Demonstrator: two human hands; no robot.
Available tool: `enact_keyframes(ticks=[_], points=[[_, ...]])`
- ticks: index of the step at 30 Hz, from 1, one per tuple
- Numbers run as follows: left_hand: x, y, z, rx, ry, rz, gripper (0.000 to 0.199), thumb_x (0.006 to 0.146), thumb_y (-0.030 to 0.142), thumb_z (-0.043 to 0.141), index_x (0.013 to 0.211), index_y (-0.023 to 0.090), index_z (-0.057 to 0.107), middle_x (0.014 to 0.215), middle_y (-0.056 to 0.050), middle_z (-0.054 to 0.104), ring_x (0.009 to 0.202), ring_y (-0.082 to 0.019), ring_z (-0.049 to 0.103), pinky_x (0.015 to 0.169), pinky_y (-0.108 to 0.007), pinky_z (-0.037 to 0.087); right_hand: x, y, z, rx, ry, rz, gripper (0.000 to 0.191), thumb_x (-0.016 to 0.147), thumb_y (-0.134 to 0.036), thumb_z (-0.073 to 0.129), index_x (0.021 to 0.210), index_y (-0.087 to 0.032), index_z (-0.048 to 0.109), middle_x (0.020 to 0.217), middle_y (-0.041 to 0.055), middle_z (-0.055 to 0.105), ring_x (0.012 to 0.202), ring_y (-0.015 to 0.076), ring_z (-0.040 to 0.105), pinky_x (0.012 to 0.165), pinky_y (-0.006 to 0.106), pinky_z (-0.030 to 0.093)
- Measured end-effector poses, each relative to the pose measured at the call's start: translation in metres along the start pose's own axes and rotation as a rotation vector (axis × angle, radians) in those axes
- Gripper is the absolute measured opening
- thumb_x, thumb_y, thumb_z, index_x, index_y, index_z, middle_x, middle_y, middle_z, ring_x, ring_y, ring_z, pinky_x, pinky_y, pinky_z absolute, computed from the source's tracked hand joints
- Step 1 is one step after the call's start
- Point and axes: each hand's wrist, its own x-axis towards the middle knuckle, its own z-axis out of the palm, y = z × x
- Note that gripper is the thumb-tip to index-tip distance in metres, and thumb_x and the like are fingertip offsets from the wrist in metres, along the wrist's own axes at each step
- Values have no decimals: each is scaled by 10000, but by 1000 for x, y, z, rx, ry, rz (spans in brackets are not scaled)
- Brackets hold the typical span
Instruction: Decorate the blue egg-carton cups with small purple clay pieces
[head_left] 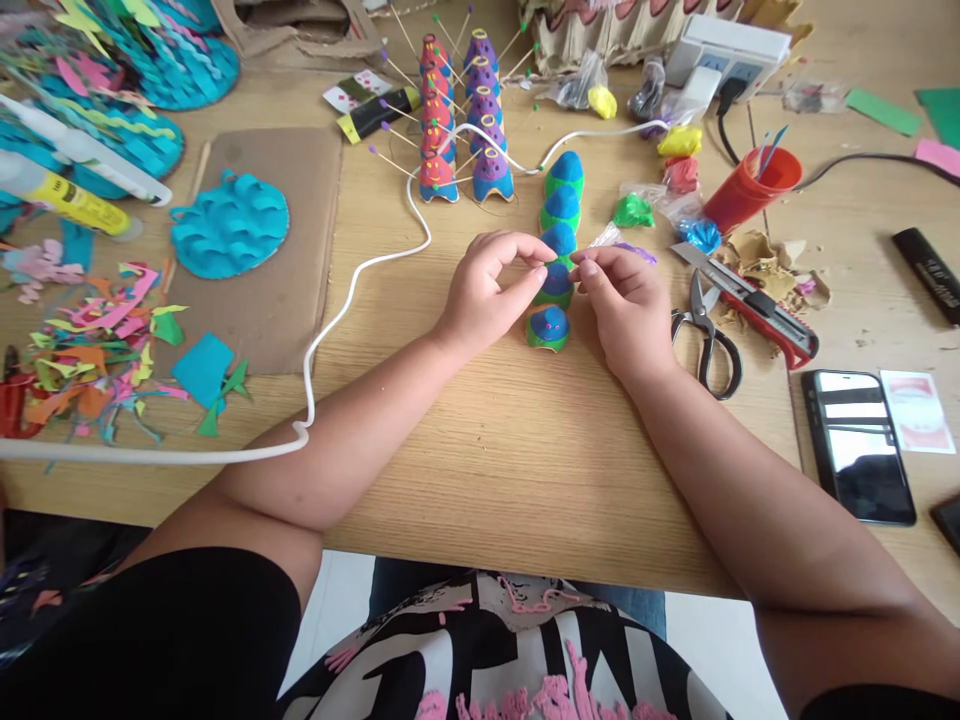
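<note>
A strip of egg carton cups (pixel 550 327), painted blue on top and green below, lies lengthwise away from me on the table. The nearest cup bears two small pinkish dots like eyes. My left hand (pixel 491 290) is at the strip's left side, thumb and forefinger curled nearly together by a middle cup. From the right, my right hand (pixel 626 300) comes to the same cup with thumb and forefinger pinched. Whatever is between either pair of fingertips is too small to make out.
Red and purple carton strips (pixel 436 165) with pins sticking out stand behind. A white cable (pixel 360 270) crosses the table. Scissors (pixel 705 335), a utility knife (pixel 757 305), a red cup (pixel 750 190) and a phone (pixel 859 445) lie right. Paper scraps (pixel 97 350) and cardboard (pixel 255 330) are left.
</note>
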Motion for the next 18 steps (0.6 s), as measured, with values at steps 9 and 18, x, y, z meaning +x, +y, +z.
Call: enact_keyframes(ticks=[9,18], points=[[0,-1,0,39,10,15,117,1083,253,689,1155,267,779,1147,-29,835,1151,-221,775,1145,-429,612,3,7,-2,14,44,7,401,904,-630,898,1109,-286,882,1105,10,841,1029,198,782,976,396,686],[1,3,0,59,20,46,165,1044,146,684,1127,260,770,1125,-15,843,1139,-207,772,1124,-405,600,1,6,-2,-13,35,6,300,984,-540,846,1154,-293,844,1082,11,802,1018,183,767,962,384,675]])
